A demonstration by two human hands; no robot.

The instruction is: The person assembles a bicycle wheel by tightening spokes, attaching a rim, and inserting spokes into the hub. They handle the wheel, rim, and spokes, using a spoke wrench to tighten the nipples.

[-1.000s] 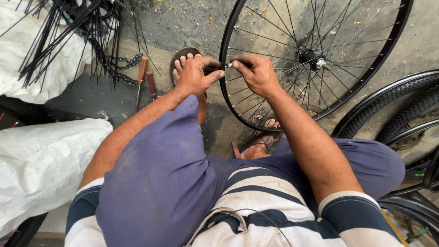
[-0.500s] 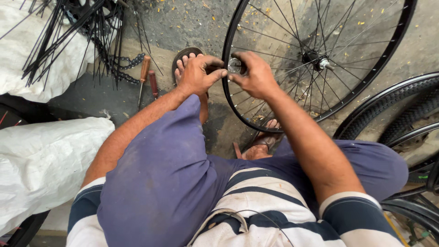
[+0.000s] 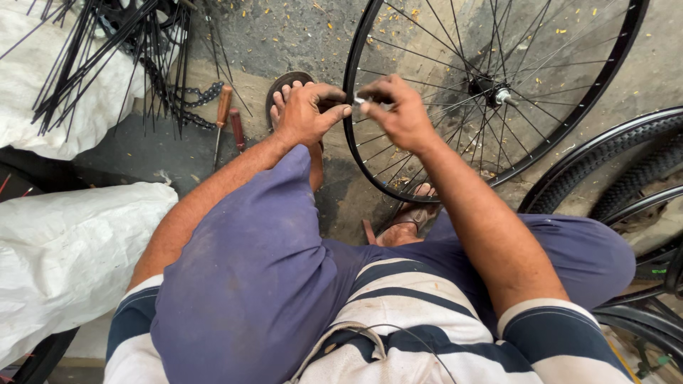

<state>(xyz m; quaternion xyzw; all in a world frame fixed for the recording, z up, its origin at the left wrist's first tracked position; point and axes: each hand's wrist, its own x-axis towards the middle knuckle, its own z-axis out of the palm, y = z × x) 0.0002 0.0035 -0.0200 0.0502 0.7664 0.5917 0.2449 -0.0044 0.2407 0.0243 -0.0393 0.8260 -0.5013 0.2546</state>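
Observation:
A black bicycle wheel rim [image 3: 569, 135] with thin spokes and a silver hub [image 3: 500, 94] stands upright on the ground in front of me. My left hand [image 3: 307, 112] grips the rim's left edge from outside, thumb and fingers pinched around it. Just inside the rim, my right hand [image 3: 400, 112] pinches a small silver metal piece [image 3: 358, 101] against the rim where a spoke meets it. The two hands almost touch. I cannot tell exactly what the metal piece is.
A bundle of loose black spokes [image 3: 107, 57] lies top left with a chain [image 3: 193, 98] and two screwdrivers [image 3: 223, 108]. White sacks [image 3: 64, 249] sit at the left and tyres [image 3: 626, 153] at the right. My sandalled feet [image 3: 413, 213] rest near the wheel.
My right hand's fingers have shifted slightly at the rim. The left hand keeps its grip, and the wheel stays in place.

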